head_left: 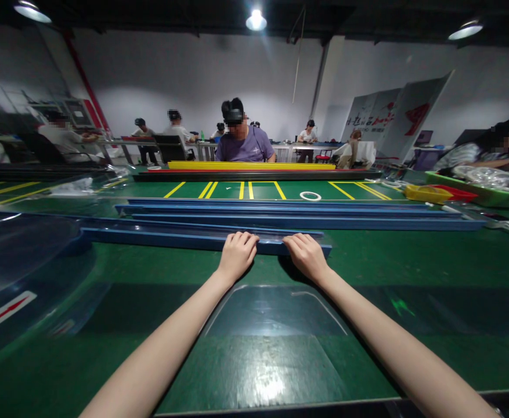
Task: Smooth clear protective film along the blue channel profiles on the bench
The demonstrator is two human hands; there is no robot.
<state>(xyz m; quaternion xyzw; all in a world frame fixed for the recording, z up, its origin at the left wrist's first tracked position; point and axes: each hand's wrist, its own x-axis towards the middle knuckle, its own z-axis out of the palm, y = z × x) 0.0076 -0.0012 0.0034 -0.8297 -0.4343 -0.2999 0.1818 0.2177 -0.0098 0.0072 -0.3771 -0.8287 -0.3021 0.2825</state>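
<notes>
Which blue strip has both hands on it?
The nearest blue strip, with the left hand and right hand both on it toward its right end. The other blue strips lie farther back, untouched.

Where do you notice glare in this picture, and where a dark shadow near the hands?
Head view: the middle ceiling lamp flares white; also head view: glare brightens the green table near its front edge, and shadow darkens it below the right hand.

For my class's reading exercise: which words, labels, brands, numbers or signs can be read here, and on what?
No words read clearly.
Grey panel at back: dark and red characters, too blurred to quote.
White label, lower left: red arrow-like mark, on or under clear plastic.
Purple shirt: small pale mark, unreadable.
</notes>
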